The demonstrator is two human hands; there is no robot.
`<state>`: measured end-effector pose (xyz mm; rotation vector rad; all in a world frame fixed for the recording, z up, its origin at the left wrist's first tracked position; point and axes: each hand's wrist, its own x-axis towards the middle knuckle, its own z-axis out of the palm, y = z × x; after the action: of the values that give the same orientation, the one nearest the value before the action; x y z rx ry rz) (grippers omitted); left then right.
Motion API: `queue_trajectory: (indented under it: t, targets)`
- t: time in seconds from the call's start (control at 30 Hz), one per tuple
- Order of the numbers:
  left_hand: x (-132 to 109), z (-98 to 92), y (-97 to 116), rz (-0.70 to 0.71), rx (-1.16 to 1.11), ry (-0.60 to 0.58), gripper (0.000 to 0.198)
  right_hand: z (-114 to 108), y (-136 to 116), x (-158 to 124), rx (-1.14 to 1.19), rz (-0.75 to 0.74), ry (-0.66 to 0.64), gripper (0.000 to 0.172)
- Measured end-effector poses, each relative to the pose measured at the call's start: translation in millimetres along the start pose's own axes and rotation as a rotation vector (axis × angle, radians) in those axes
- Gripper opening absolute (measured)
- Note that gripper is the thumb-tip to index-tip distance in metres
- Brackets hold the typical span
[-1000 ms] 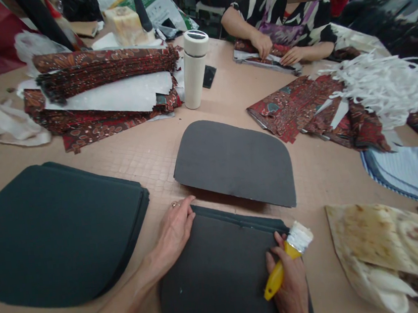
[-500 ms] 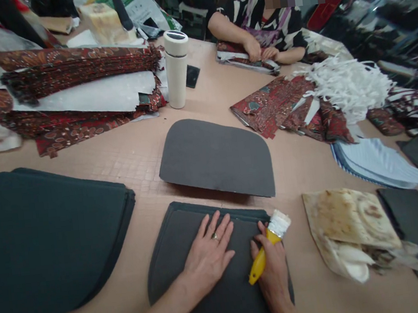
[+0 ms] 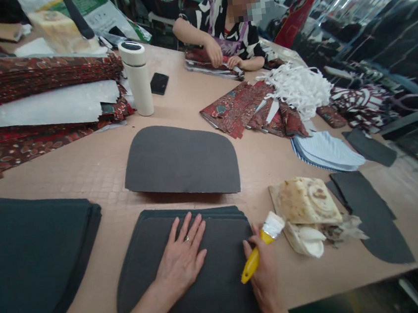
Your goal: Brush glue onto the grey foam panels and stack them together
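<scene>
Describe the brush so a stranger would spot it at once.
On the tan table, find the dark panels under the flat left hand. At their right edge, the right hand holds the brush. Its yellow handle sets it apart from the panels.

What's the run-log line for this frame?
left hand: flat on dark panel stack | right hand: holding yellow-handled brush, at stack's right edge | beyond stack: grey panel

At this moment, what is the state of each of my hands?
Left hand: open, flat on the dark panel.
Right hand: holding the brush.
</scene>
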<state>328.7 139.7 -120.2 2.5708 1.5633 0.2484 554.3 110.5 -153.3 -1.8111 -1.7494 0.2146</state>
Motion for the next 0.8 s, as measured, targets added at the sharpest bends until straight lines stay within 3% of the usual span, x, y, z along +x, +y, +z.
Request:
queue_trajectory:
  t: [0.1, 0.2, 0.3, 0.47, 0.53, 0.6, 0.7, 0.8]
  targets:
    - [2.8, 0.1, -1.7, -0.009, 0.031, -0.007, 0.062, 13.9, -12.3, -1.8, 0.011, -0.182, -0.058, 0.016]
    - [-10.0, -2.3, -17.9, -0.082, 0.082, 0.000, 0.066, 26.4, -21.0, 1.2, -0.005, -0.245, -0.050, 0.017]
    - [-52.5, -17.8, -45.6, -0.193, 0.188, 0.077, 0.065, 31.5, -19.8, 3.3, 0.010, -0.259, -0.052, 0.021]
    - [-139.2, -75.1, -91.6, -0.292, 0.278, 0.251, 0.046, 33.0, -10.9, 0.6, -0.005, -0.273, -0.050, 0.027]
    - [-159.6, -92.2, -111.9, -0.583, 0.333, 0.312, 0.052, 33.6, -8.6, -1.4, -0.025, -0.270, -0.063, 0.030]
    - [-171.9, -98.4, -131.0, -0.713, 0.269, 0.292, 0.058, 34.4, -7.3, -3.4, -0.031, -0.262, -0.079, 0.032]
    - [-181.6, -96.4, -150.4, -0.671, 0.022, 0.249, 0.045, 35.6, -6.0, -5.8, -0.001, -0.252, -0.097, 0.034]
    - [-186.0, -99.7, -161.4, -0.717, -0.194, 0.279, 0.041, 37.9, -3.2, -5.3, 0.056, -0.239, -0.077, 0.038]
